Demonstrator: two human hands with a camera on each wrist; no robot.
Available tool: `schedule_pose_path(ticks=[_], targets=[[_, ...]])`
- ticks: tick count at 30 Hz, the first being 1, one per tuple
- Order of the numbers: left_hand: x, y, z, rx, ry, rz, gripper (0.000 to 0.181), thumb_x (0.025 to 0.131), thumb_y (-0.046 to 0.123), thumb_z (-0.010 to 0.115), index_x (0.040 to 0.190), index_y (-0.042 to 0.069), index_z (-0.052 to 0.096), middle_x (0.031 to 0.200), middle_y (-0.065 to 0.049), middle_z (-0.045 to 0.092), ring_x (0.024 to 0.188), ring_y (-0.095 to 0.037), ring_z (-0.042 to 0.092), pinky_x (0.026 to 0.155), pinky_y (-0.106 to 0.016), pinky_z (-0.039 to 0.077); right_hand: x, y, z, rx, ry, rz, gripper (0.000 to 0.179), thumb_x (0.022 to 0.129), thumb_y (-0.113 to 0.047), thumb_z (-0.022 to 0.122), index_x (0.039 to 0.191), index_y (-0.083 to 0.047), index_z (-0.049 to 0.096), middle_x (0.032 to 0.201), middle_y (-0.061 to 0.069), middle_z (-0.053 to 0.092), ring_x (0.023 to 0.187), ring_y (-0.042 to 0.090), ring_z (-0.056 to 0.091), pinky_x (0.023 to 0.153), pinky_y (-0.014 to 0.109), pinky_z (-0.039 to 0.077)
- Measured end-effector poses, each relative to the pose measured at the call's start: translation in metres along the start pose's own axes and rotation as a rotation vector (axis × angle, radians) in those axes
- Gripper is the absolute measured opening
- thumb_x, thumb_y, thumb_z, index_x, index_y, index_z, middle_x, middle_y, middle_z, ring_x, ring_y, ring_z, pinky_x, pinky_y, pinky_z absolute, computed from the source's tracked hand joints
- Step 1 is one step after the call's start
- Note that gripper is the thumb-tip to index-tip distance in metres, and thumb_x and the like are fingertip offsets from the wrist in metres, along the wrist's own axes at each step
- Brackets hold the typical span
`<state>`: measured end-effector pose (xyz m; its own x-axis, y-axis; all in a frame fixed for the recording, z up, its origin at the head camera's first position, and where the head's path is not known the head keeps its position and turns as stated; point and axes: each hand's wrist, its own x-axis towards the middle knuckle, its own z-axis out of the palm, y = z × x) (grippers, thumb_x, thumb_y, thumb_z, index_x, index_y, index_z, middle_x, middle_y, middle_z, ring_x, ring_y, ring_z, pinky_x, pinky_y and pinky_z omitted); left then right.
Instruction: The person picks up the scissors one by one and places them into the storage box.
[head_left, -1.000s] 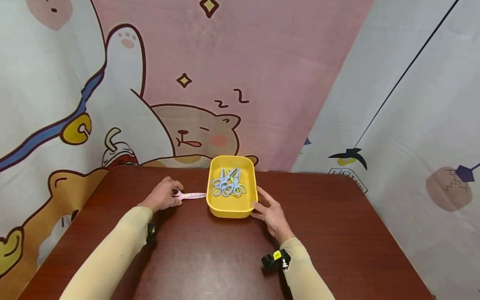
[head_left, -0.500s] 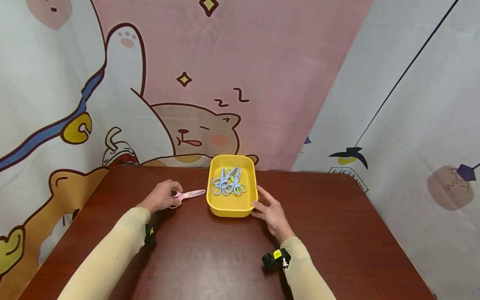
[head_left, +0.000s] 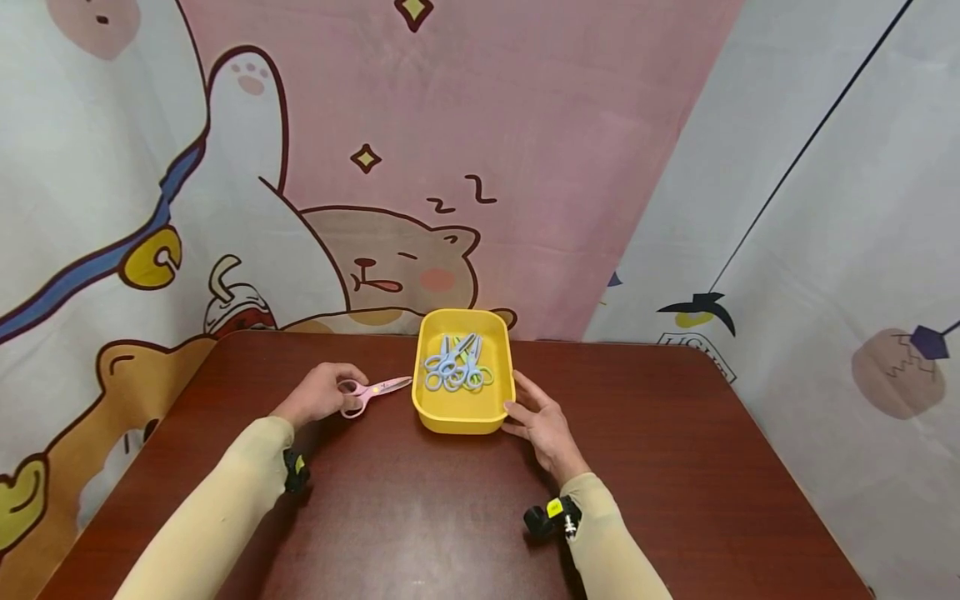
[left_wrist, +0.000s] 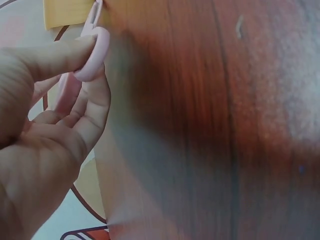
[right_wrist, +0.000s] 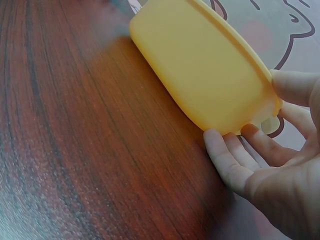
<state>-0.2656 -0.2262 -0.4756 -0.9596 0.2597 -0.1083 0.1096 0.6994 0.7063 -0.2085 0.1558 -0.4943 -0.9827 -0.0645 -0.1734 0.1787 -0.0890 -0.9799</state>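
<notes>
My left hand point(head_left: 324, 393) pinches the handle of pink scissors point(head_left: 363, 395) between thumb and fingers. Their blades point right, with the tip close beside the left wall of a yellow tray point(head_left: 465, 423). Up close in the left wrist view, the thumb and fingers hold a pink finger ring point(left_wrist: 95, 57). Inside the tray lie several pale blue scissors point(head_left: 450, 364) in a pile, with green handles point(head_left: 487, 377) partly hidden under them. My right hand point(head_left: 546, 433) holds the tray at its front right corner, thumb at the rim and fingertips point(right_wrist: 214, 137) against the lower edge.
The tray stands near the back of a dark brown table point(head_left: 450, 517). Right behind the table hangs a cartoon-printed cloth point(head_left: 525, 167), and another printed stretch runs down each side. A small black camera point(head_left: 551, 518) sits on the right wrist.
The pink scissors have turned so their blades tilt up toward the back and more of the handle rings shows. My left hand has shifted slightly left; the right hand stays on the tray.
</notes>
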Motion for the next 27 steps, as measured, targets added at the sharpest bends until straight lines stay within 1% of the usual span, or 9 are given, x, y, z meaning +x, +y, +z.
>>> schedule_pose_path(ticks=[4,8,15,20,27], targets=[[0.0,-0.001,0.0,-0.038,0.02,-0.019,0.026,0.086,0.0,0.079,0.11,0.008,0.075,0.111,-0.015,0.068,0.097,-0.03,0.057,0.078,-0.036,0.049,0.001,0.001,-0.001,-0.003,-0.009,0.001,0.062,0.103,-0.004,0.061,0.16,-0.018,0.04,0.155,0.024,0.043,0.126,0.04,0.06,0.099,0.053,0.054],[0.001,0.001,0.0,-0.06,0.036,-0.015,0.026,0.085,0.002,0.081,0.11,0.008,0.075,0.109,-0.015,0.068,0.093,-0.028,0.057,0.074,-0.034,0.048,0.001,0.002,-0.001,0.002,-0.011,-0.002,0.063,0.103,-0.003,0.061,0.16,-0.018,0.04,0.154,0.024,0.044,0.125,0.039,0.062,0.097,0.052,0.055],[0.001,0.006,0.004,-0.099,0.042,-0.045,0.028,0.086,0.0,0.08,0.112,0.007,0.074,0.108,-0.015,0.068,0.092,-0.028,0.058,0.073,-0.032,0.049,0.001,0.001,-0.003,-0.002,-0.011,0.001,0.063,0.103,-0.004,0.061,0.16,-0.019,0.041,0.154,0.023,0.045,0.124,0.038,0.062,0.098,0.051,0.055],[0.0,0.008,0.005,-0.119,0.053,-0.054,0.029,0.086,0.001,0.079,0.114,0.006,0.074,0.108,-0.016,0.068,0.091,-0.028,0.058,0.072,-0.032,0.049,0.0,0.0,-0.003,-0.003,-0.008,0.003,0.062,0.103,-0.004,0.061,0.16,-0.019,0.041,0.154,0.023,0.044,0.123,0.038,0.063,0.098,0.052,0.055],[0.0,0.01,0.005,-0.13,0.063,-0.07,0.03,0.087,0.002,0.08,0.117,0.007,0.073,0.109,-0.016,0.067,0.093,-0.029,0.058,0.073,-0.031,0.05,0.001,0.0,-0.002,0.002,-0.007,0.007,0.063,0.102,-0.004,0.062,0.16,-0.019,0.041,0.153,0.023,0.045,0.122,0.036,0.064,0.099,0.052,0.054]])
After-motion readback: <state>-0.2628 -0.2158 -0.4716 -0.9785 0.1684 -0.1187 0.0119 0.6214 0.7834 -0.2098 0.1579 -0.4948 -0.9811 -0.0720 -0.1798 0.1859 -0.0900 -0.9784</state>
